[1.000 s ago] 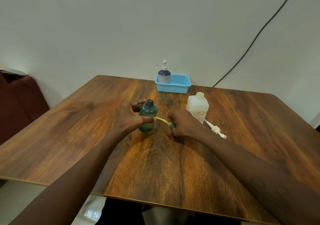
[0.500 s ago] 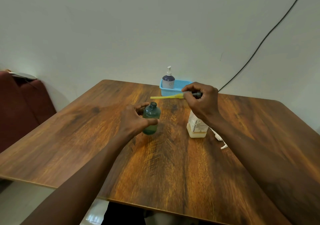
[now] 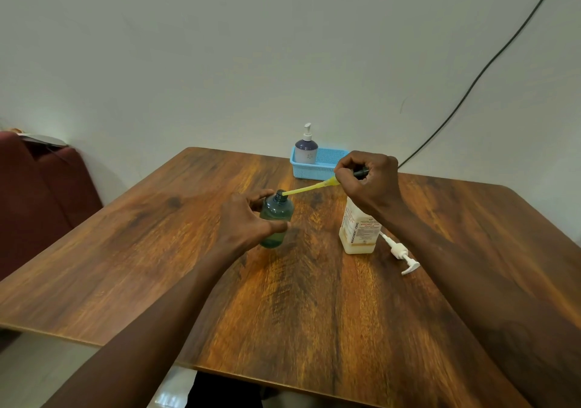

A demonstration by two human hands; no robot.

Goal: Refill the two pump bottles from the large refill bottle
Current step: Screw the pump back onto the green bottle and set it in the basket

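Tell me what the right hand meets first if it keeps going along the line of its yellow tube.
The right hand would likely bring the yellow tube into the open neck of the green bottle, held by the left hand; depth is uncertain.

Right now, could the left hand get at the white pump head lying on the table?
Probably not easily. The left hand grips the green bottle, and the pump head lies beyond the refill bottle, with the right forearm crossing above it.
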